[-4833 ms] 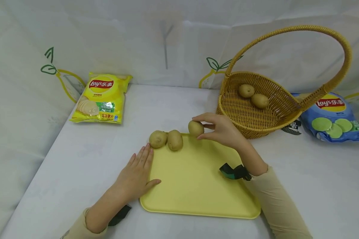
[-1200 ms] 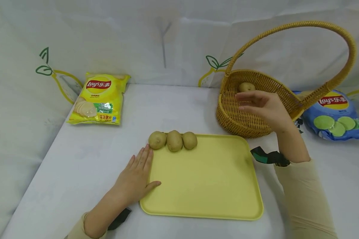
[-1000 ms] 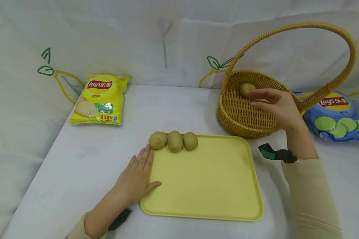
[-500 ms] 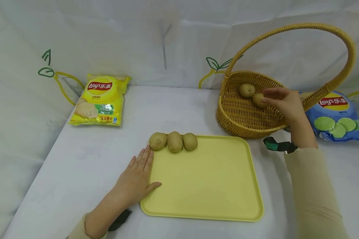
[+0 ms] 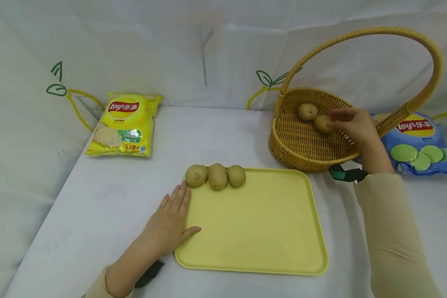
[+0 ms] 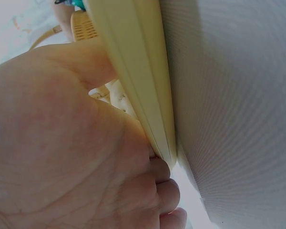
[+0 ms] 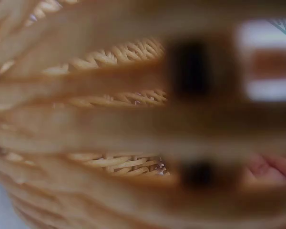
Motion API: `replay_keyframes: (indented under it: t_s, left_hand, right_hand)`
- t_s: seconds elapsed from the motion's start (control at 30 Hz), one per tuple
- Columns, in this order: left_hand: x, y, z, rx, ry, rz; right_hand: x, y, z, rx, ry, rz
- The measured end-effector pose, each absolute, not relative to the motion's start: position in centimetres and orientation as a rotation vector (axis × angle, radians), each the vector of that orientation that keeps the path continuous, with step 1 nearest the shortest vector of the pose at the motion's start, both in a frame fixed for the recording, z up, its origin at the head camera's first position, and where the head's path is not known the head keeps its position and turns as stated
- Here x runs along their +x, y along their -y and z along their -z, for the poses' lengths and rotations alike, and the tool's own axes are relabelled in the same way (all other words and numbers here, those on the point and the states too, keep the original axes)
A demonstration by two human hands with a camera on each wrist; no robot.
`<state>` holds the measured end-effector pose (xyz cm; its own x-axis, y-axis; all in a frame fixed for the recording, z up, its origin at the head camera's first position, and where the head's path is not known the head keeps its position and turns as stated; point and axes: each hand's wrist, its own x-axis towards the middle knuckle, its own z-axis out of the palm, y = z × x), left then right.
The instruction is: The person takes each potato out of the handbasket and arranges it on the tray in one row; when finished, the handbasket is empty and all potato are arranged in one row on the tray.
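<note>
My left hand [image 5: 167,227] lies against the left edge of the yellow tray [image 5: 253,223], fingers straight and thumb over the tray. The tray's rim [image 6: 138,71] runs along the palm in the left wrist view. Three potatoes [image 5: 217,176] sit in a row at the tray's far left corner. My right hand [image 5: 357,126] reaches into the wicker basket [image 5: 301,142], its fingers and thumb bent at the right end of a potato [image 5: 322,124]; I cannot tell whether they grip it. Another potato [image 5: 307,111] lies just left of it. Blurred basket weave [image 7: 119,131] fills the right wrist view.
A yellow chip bag [image 5: 124,124] leans at the back left. Beside the basket, a blue chip bag [image 5: 415,145] lies partly behind my right arm. The tall basket handle [image 5: 383,32] arches above. A white cloth wall [image 5: 171,54] closes off the back.
My right hand has placed a third potato on the tray and gone back into the basket. Over the last second it shifts right and settles at a potato there. My left hand stays put.
</note>
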<state>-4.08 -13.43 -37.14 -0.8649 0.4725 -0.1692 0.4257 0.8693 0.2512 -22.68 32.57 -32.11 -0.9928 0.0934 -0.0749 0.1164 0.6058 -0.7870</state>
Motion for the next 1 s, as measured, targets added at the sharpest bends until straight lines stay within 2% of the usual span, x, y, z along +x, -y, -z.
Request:
replay_keyframes:
  t_s: [1.0]
  left_hand:
    - [-3.99,13.45,36.97,0.696,-2.822,-0.301]
  right_hand:
    - [-23.45,-32.56,32.04,0.029,-2.751,1.018]
